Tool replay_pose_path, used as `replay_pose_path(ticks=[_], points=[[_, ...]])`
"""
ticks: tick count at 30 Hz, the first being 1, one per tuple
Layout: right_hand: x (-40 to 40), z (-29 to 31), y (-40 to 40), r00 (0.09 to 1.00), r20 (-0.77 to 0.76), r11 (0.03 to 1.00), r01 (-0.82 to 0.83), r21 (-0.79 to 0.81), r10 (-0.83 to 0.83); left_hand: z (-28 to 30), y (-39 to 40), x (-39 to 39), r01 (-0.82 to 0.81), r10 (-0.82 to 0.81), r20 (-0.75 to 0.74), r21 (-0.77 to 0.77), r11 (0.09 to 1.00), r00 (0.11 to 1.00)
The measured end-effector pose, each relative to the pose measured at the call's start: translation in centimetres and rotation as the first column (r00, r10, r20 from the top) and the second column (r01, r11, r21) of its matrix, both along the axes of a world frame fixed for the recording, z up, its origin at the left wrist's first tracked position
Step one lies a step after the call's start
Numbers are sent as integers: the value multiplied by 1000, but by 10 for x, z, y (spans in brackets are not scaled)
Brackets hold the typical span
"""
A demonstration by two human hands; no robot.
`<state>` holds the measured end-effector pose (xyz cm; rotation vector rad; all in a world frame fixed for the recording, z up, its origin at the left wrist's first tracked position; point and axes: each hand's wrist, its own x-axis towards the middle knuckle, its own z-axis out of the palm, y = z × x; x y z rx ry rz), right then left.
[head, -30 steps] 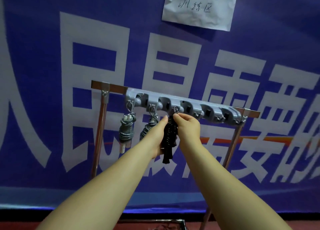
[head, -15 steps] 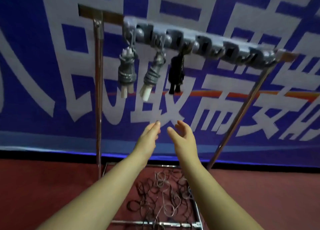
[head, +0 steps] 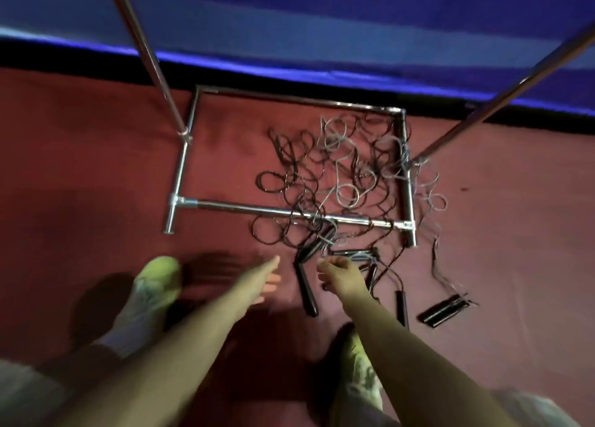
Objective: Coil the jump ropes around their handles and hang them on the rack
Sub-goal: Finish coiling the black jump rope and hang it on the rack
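Reaching down, left hand (head: pixel 262 280) spread, right hand (head: pixel 341 273) loosely curled, two feet, tangled ropes (head: pixel 335 175).

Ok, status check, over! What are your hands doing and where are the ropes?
Left hand open, right hand loosely curled, both empty. Black handles just ahead on floor. Rope tangle draped over rack base.

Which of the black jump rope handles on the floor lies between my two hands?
The long black handle lying nearly lengthwise between the left hand and the right hand. The other handles, like the paired ones, lie to the right of the right hand.
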<state>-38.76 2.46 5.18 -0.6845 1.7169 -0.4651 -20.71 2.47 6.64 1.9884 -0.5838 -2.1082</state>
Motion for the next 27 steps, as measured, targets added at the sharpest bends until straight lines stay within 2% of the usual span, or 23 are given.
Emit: replay_pose_path(ticks=[3, 7, 9, 11, 13, 15, 17, 19, 21, 22, 25, 27], points=[[-3, -38, 6, 1000, -5, 997, -7, 83, 7, -43, 2, 4, 0, -1, 16, 61, 998, 1000], [-3, -79, 2, 993, -94, 996, -61, 61, 66, -88, -11, 10, -85, 84, 36, 51, 995, 996], [-2, -99, 2, 983, -130, 991, -122, 61, 129, -105, -17, 11, -169, 167, 40, 54, 984, 985], [3, -119, 6, 949, -186, 962, -229, 151, 255, -117, -16, 10, -200, 198, 30, 70, 977, 980], [14, -130, 13, 961, -96, 941, -230, 247, 260, -125, -5, 9, -177, 176, 23, 77, 981, 984], [29, -133, 16, 981, 107, 934, -189, 302, 164, -135, 9, 9, -172, 170, 54, 43, 984, 984], [36, -135, 13, 981, 141, 952, -166, 259, 133, -145, 18, 11, -186, 189, 133, -39, 982, 973], [32, -144, 6, 994, -25, 989, -102, 103, 105, -156, 20, 10, -186, 199, 196, -83, 979, 960], [22, -148, -5, 959, -237, 987, -163, -4, 157, -163, 18, 6, -58, 82, 269, -99, 993, 960], [18, -150, -11, 939, -288, 979, -202, -26, 187, -166, 17, 4, 21, 14, 323, -105, 994, 946], [13, -156, -23, 894, -345, 954, -301, 9, 285, -176, 16, -4, 206, -116, 481, -140, 968, 869], [13, -160, -24, 872, -359, 941, -330, 70, 333, -178, 16, -7, 351, -241, 584, -80, 933, 775]])
